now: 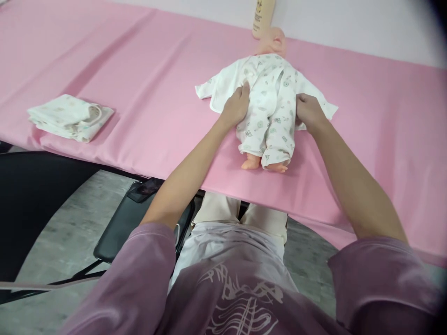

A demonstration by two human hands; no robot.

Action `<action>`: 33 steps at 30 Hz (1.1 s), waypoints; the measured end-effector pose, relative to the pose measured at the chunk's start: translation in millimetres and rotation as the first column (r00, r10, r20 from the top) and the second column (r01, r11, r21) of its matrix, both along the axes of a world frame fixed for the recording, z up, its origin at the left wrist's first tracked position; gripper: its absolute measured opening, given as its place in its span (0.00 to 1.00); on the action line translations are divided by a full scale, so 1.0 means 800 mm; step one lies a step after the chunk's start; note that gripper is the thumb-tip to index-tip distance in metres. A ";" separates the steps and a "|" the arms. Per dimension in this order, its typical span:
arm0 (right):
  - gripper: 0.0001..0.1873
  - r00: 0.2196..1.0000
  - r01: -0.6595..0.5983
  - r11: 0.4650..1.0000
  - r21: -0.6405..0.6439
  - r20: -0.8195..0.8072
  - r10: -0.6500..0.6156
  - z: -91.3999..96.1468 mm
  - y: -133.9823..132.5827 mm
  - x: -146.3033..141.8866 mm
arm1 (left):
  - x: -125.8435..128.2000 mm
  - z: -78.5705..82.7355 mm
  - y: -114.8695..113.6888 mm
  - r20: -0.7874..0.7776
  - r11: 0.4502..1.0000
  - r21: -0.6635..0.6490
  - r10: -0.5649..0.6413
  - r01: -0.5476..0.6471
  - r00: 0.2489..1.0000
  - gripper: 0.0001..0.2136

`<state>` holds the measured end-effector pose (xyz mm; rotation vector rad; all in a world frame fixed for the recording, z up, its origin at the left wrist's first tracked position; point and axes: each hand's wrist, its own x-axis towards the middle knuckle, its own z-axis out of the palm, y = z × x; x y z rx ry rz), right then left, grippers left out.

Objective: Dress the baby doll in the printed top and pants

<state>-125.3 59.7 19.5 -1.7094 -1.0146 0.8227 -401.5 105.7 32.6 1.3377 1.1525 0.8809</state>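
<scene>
On the pink-covered table a baby doll (pixel 275 42) lies on its back, its head toward the wall and its bare feet (pixel 252 162) toward me. It wears white patterned pants (pixel 260 123), pulled high over the front of a white long-sleeved top (pixel 223 86). My left hand (pixel 238 104) is closed on the pants at the doll's left-hand side in view. On the other side my right hand (pixel 309 110) is closed with its fingers curled against the pants' edge. The fabric between my fingertips is mostly hidden. The top's sleeves spread outward to both sides.
A folded white patterned cloth (pixel 70 117) lies on the left of the pink cover (pixel 157 102). Behind the doll's head stands a cream bottle (pixel 262 18) near the wall. Below the table's front edge, a black folding chair (pixel 118 228) is at my left.
</scene>
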 end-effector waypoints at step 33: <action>0.19 0.346 -0.455 0.886 0.093 0.935 0.080 -0.034 -0.093 0.063 | -0.054 -0.037 -0.012 -0.675 0.693 0.596 0.160 0.405 0.720 0.18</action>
